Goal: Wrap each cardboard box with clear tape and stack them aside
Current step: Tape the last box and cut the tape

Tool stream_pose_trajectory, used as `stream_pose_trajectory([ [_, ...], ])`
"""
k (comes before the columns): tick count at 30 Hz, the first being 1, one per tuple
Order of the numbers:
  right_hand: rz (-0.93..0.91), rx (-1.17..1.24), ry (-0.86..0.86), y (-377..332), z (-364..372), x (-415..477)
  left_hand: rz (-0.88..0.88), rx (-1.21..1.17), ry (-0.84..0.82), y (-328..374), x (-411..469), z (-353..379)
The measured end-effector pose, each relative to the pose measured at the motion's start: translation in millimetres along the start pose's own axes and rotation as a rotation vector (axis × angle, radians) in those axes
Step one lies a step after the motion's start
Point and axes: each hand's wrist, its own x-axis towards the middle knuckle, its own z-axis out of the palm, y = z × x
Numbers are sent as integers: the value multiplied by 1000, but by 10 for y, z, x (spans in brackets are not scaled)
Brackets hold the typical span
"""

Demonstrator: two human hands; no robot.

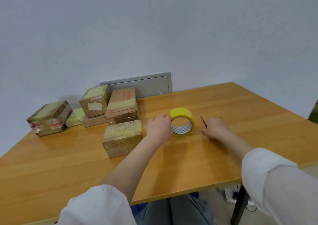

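A yellow tape roll stands on its edge in the middle of the wooden table. My left hand grips its left rim, fingers curled over the top. My right hand lies low on the table just right of the roll, holding a thin dark cutter whose blade sticks out past the thumb. Several tape-wrapped cardboard boxes sit to the left. A two-box stack is nearest my left hand, with another stack behind it.
Further left, a box rests on a flat one, beside a small yellowish package and a taped stack. A grey wall panel is behind the table. The table's near edge is above my lap, with cables and a power strip on the floor below right.
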Motion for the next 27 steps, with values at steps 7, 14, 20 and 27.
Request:
stream_pose_trajectory([
  [7, -10, 231, 90, -27, 6, -31, 25, -148, 6, -6, 24, 16],
  [14, -322, 665, 317, -468, -359, -314, -174, -882, 246, 21, 148, -258],
  [20, -546, 540, 355, -870, -180, -478, -281, -1163, 207, -75, 108, -399],
  [27, -657, 364, 313, -914, -155, -339, -401, -1040, 287, -437, -24, -350],
])
